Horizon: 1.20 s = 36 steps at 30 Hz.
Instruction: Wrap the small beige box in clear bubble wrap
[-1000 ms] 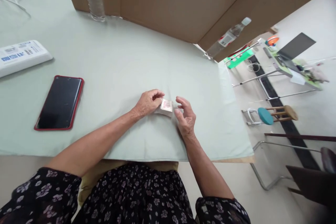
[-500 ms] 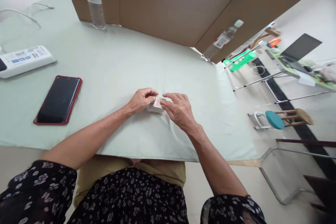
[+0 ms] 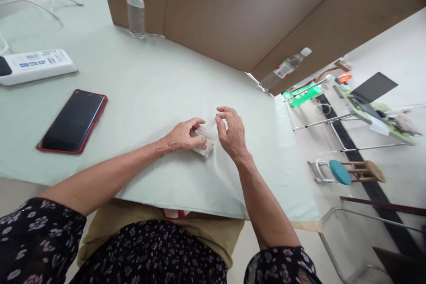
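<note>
A small pale box (image 3: 208, 147), partly see-through, rests on the table before me. My left hand (image 3: 184, 135) grips it, the thumb lying over its near side and the fingers along the far side. What the box contains is too unclear to tell. Just to the right and a little farther off, my right hand (image 3: 232, 133) is raised apart from the box. Its thumb and index finger come together in a pinch, and anything between them is too small to name.
On the left lie a red-edged phone (image 3: 73, 120) and a white device (image 3: 38, 66) with a printed label. A large cardboard panel (image 3: 213, 13) stands at the back, with two water bottles (image 3: 136, 4) (image 3: 286, 70) against it. Beyond the table's right edge are stools (image 3: 340, 171) and a laptop (image 3: 374, 93).
My right hand has left the box, moving up and right into a pinch. My left thumb now lies across the box, which has turned somewhat. The whole view has shifted slightly.
</note>
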Available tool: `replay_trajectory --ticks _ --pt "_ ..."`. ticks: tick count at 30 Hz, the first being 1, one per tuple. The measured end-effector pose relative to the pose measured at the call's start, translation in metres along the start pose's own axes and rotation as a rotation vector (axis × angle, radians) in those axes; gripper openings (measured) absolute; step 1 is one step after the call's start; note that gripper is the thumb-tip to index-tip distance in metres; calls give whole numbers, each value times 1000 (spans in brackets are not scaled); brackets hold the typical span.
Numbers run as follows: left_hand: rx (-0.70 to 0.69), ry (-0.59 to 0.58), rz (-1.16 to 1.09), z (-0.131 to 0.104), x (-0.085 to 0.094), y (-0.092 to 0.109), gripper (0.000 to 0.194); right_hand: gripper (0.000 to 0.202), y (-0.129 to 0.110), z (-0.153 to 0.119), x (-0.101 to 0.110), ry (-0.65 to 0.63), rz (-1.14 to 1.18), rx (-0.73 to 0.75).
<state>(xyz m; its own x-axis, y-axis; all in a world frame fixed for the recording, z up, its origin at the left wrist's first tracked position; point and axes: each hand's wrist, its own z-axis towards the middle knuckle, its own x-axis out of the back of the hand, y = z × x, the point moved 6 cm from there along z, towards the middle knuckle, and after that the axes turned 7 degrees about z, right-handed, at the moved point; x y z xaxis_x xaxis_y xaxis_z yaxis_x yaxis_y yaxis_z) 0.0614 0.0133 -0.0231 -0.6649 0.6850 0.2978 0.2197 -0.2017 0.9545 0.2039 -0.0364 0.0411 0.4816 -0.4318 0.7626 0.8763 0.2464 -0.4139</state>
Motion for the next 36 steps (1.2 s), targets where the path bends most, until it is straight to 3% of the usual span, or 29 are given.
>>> replay_trajectory --ticks 4,8,10,13,16,19,23,25,28,31,33,36 --pt "-56 -46 -37 1 -4 -4 81 15 21 24 4 39 50 -20" --pt "-87 8 -103 1 0 -5 89 16 49 52 0 108 154 -61" --pt "-99 11 -155 0 0 -2 84 15 62 63 -5 141 221 -102" --pt "-54 -49 -195 0 -3 -3 59 16 75 71 -13 156 319 -185" --pt "42 -62 -248 1 -5 -8 44 21 76 56 -8 230 387 -297" --pt "78 -35 -350 3 -5 -10 49 24 60 20 7 342 434 -402" --pt "57 -43 -457 2 -5 -5 52 35 28 -21 -6 55 428 -489" --pt "59 -47 -511 1 -4 -3 48 37 21 -30 -16 -27 373 -504" --pt "93 -23 -569 2 -1 -4 44 24 28 -33 -22 -17 423 -542" --pt "107 71 -559 4 10 -7 38 28 49 -36 -18 94 668 -634" --pt "102 152 -472 6 21 -9 32 31 59 -41 -17 123 812 -689" --pt "64 283 -181 3 34 -4 25 33 60 -45 -23 63 965 -702"
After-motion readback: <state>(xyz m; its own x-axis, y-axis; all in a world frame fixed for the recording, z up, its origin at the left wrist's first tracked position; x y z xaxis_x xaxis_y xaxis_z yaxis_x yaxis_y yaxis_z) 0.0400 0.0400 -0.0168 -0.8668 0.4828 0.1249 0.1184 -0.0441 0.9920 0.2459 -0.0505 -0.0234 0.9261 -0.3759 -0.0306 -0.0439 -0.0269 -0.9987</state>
